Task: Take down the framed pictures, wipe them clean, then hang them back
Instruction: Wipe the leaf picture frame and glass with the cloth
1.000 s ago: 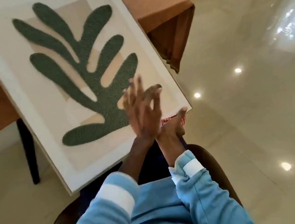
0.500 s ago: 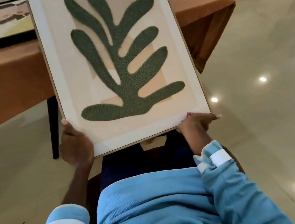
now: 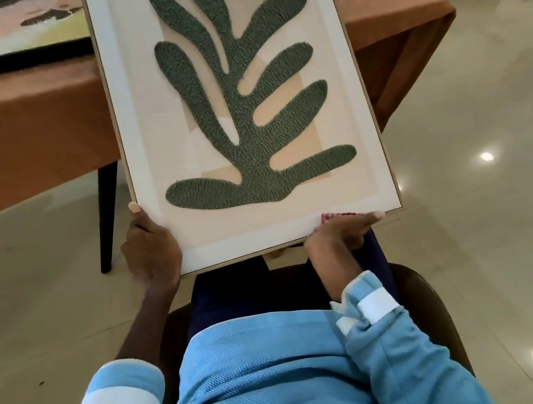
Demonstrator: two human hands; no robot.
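- The room has a glossy pale tiled floor (image 3: 494,207) that mirrors ceiling lights. One person sits on one dark brown chair (image 3: 425,300), in a light blue top.
- Two hands are in view, both at the near edge of the framed picture (image 3: 239,104).
- The left hand (image 3: 150,249) grips the near-left corner, thumb on the front. The fingers behind are hidden.
- The right hand (image 3: 340,236) holds the near-right edge, thumb laid along the front and fingers curled beneath.
- One red cloth (image 3: 335,215) peeks out at that hand. Whether it is pinched against the frame, I cannot tell.
- The picture, a green leaf shape on beige, is held above the lap and tilts away over the table edge. The two-handed grip at opposite corners likely steadies it for checking or wiping.
- Farther off stands one table (image 3: 23,117) under a rust-orange cloth.
- A second picture (image 3: 3,36) with a dark frame lies on it at far left, probably waiting its turn. That makes two pictures in view.
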